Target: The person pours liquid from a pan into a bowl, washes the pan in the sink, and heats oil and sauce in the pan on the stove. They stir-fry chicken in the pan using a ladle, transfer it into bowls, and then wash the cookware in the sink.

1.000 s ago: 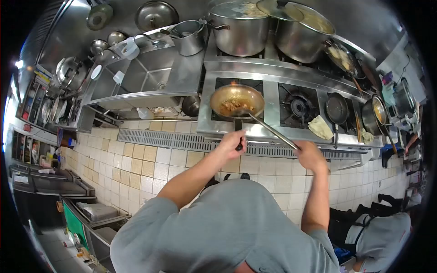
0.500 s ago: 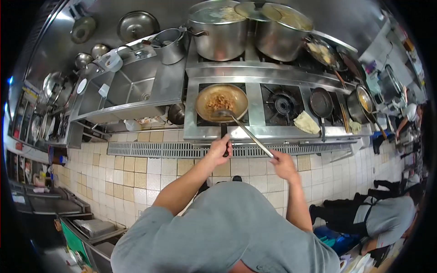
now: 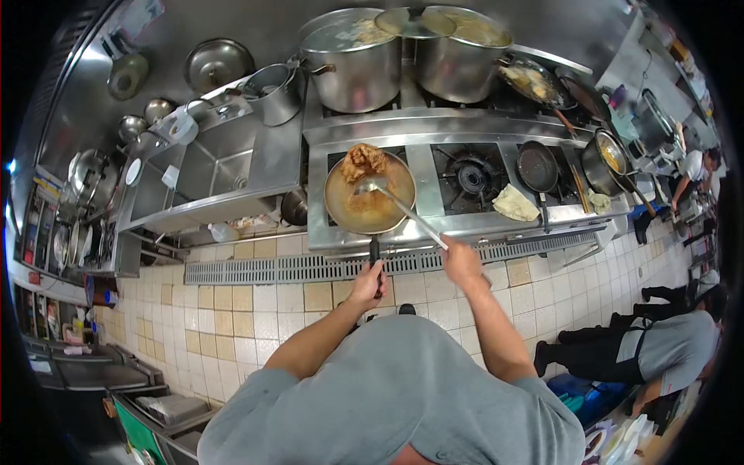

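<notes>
My left hand [image 3: 367,287] is closed around the dark handle of a frying pan [image 3: 341,203]. In my right hand [image 3: 463,265] is the long metal handle of a ladle [image 3: 415,218], its bowl end inside the pan. Brown pieces of food [image 3: 363,162] are bunched at the pan's far rim, seemingly in the air or against the rim. A thin brown layer coats the pan's bottom. The pan is over the left front burner; whether it touches the grate I cannot tell.
Two large stockpots [image 3: 351,74] stand behind the stove. To the right are a bare burner [image 3: 473,178], a folded cloth [image 3: 515,203], a small black pan [image 3: 537,167] and a saucepan [image 3: 597,174]. A sink [image 3: 221,167] lies left. A co-worker [image 3: 670,345] is at the right.
The brown food has gone from the pan's middle to its far rim. The pan is tipped differently, and my right hand has moved slightly left and up. The whole view has shifted a little.
</notes>
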{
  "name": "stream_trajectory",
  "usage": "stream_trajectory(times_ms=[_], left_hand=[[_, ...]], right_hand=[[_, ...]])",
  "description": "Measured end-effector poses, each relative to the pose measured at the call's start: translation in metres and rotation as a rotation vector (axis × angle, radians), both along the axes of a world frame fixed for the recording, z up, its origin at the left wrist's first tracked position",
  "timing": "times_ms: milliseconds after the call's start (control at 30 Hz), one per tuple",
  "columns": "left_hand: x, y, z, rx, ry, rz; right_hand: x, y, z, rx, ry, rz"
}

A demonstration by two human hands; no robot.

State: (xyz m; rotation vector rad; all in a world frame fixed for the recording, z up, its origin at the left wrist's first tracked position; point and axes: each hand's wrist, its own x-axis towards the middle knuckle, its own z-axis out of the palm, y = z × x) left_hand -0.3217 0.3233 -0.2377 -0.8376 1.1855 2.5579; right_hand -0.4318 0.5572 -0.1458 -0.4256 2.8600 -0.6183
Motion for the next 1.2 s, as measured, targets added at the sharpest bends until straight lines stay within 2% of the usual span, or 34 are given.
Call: stream_trajectory(times_ms=[33, 100, 133, 200, 267, 300, 333, 367, 400, 433, 500, 533, 600, 633, 700, 767, 867, 900, 933, 1000, 1067, 1133, 1200], left_hand=[[-0.008, -0.004, 0.001, 0.001, 0.006, -0.012], [-0.025, -0.009, 0.008, 0.031, -0.021, 0.048], [-0.039, -0.012, 0.014, 0.026, -0.023, 0.058], [-0.062, -0.011, 0.036, 0.125, -0.115, 0.096], [-0.051, 0.000, 0.068, 0.147, -0.141, 0.076], [-0.036, 0.004, 0.081, 0.200, -0.187, 0.044], [-0.025, 0.006, 0.097, 0.250, -0.241, 0.009], [-0.018, 0.007, 0.116, 0.221, -0.259, 0.006], [-0.024, 0.003, 0.117, 0.216, -0.262, -0.008], [-0.034, -0.002, 0.116, 0.255, -0.265, 0.019], [-0.052, -0.004, 0.106, 0.269, -0.180, 0.026], [-0.057, 0.000, 0.092, 0.268, -0.177, 0.021], [-0.061, 0.010, 0.050, 0.105, -0.035, 0.077], [-0.050, 0.009, 0.018, 0.071, 0.040, 0.006], [-0.016, 0.016, 0.013, -0.013, 0.021, 0.007], [-0.003, 0.016, 0.014, -0.089, -0.012, 0.028], [-0.029, 0.000, -0.010, -0.098, 0.100, 0.002], [-0.045, -0.003, 0.002, 0.000, 0.013, 0.027], [-0.059, -0.008, 0.001, 0.020, 0.050, 0.006], [-0.068, 0.002, 0.036, 0.052, -0.046, 0.097], [-0.042, 0.004, 0.067, 0.086, -0.082, 0.053], [-0.029, 0.004, 0.092, 0.114, -0.130, 0.004], [-0.025, 0.001, 0.107, 0.130, -0.195, -0.004]], right_hand=[[0.012, 0.004, -0.006, 0.001, 0.006, -0.012], [0.035, 0.011, -0.015, -0.217, -0.116, -0.084], [0.039, 0.018, -0.017, -0.212, -0.127, -0.093], [0.039, 0.036, 0.006, -0.387, -0.142, -0.005], [0.024, 0.060, 0.066, -0.356, -0.160, 0.007], [0.016, 0.074, 0.097, -0.280, -0.175, 0.114], [0.009, 0.083, 0.114, -0.204, -0.197, 0.216], [-0.001, 0.084, 0.122, -0.207, -0.196, 0.199], [-0.011, 0.084, 0.129, -0.101, -0.236, 0.235], [-0.019, 0.083, 0.132, 0.006, -0.279, 0.275], [-0.036, 0.069, 0.111, 0.023, -0.209, 0.293], [-0.043, 0.058, 0.096, 0.043, -0.128, 0.318], [-0.046, 0.030, 0.074, 0.158, -0.051, 0.160], [-0.042, 0.018, 0.056, 0.155, -0.054, 0.155], [-0.029, 0.004, 0.028, 0.097, -0.012, 0.003], [-0.002, 0.004, 0.020, 0.012, -0.057, -0.020], [0.030, 0.010, 0.002, -0.159, -0.148, -0.080], [0.038, 0.015, -0.002, -0.248, -0.181, -0.125], [0.039, 0.021, 0.001, -0.243, -0.185, -0.127], [0.031, 0.038, 0.020, -0.391, -0.206, -0.011], [0.013, 0.061, 0.058, -0.374, -0.179, 0.058], [0.000, 0.078, 0.112, -0.100, -0.250, 0.230], [-0.017, 0.080, 0.120, -0.097, -0.206, 0.276]])
